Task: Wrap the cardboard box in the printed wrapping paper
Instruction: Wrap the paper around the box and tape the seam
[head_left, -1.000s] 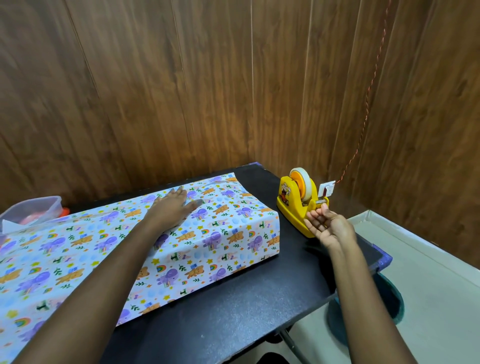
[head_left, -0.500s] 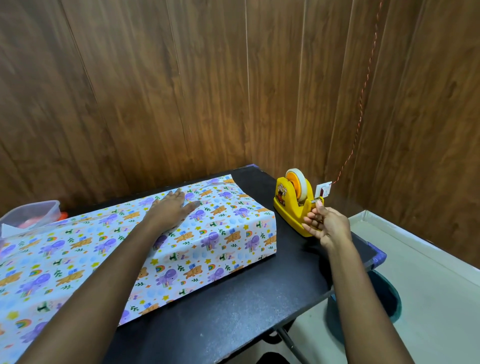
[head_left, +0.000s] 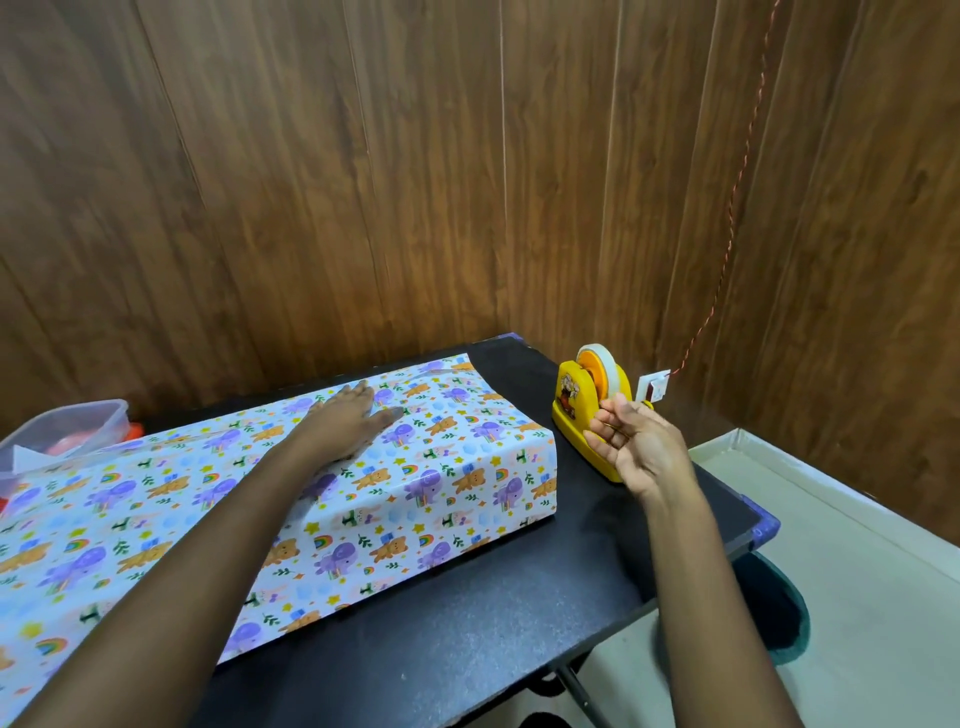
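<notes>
The printed wrapping paper (head_left: 447, 467) lies folded over a long block shape near the middle of the black desk (head_left: 467, 623). The cardboard box itself is fully covered, so only its edges show through the sheet. The left hand (head_left: 345, 415) rests flat and open on top, fingers straight, most likely pinning the overlapped paper so the fold does not spring loose before it is fixed. Loose paper trails off toward the left.

Just beside the box's right end stands a yellow tape dispenser (head_left: 576, 410) with its tape roll (head_left: 597, 366), placed within reach. The right hand (head_left: 634, 447) is at its cutter end, palm up, fingers curled. Whether it already pinches a strip cannot be told.

A clear plastic container (head_left: 62, 436) sits at the far left edge.
</notes>
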